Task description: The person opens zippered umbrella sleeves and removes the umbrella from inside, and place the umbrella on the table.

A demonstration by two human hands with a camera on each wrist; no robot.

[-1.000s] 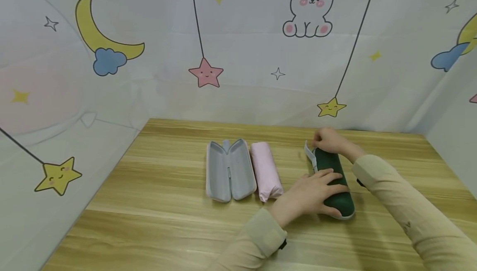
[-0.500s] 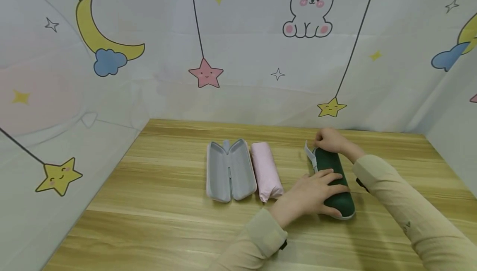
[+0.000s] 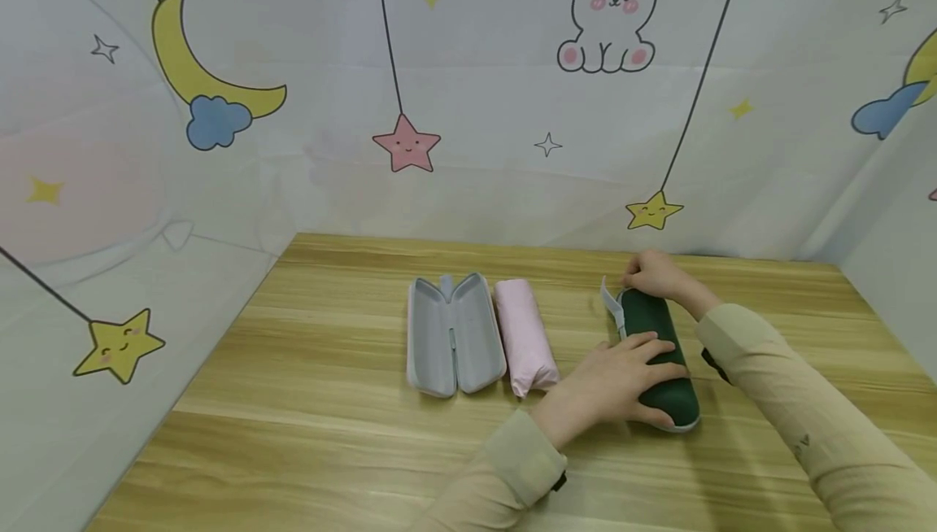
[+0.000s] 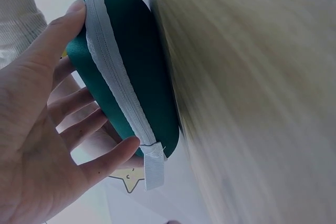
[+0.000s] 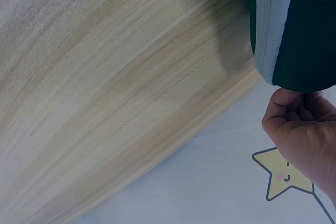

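A long dark-green zippered case (image 3: 649, 324) with a grey zip band lies at the right of the table. My left hand (image 3: 611, 377) holds it, fingers spread across its top; in the left wrist view the thumb rests by the zip band (image 4: 113, 61). A short grey strap (image 4: 154, 169) sticks out at the case's left side. At the far end my right hand (image 3: 651, 273) has its fingers curled against the case. The right wrist view shows its thumb and fingers (image 5: 281, 103) pinched right under that end, with what lies between them hidden.
Left of the hands, a hard case (image 3: 432, 345) lies spread open, its grey inside facing up. Beside it is a pink wrapped roll (image 3: 523, 333) with a crumpled near end, close to my left wrist. A printed cloth (image 3: 483, 198) stands behind the table's far edge.
Both hands and the green case stay nearly where they were. The whole head view has shifted only slightly.
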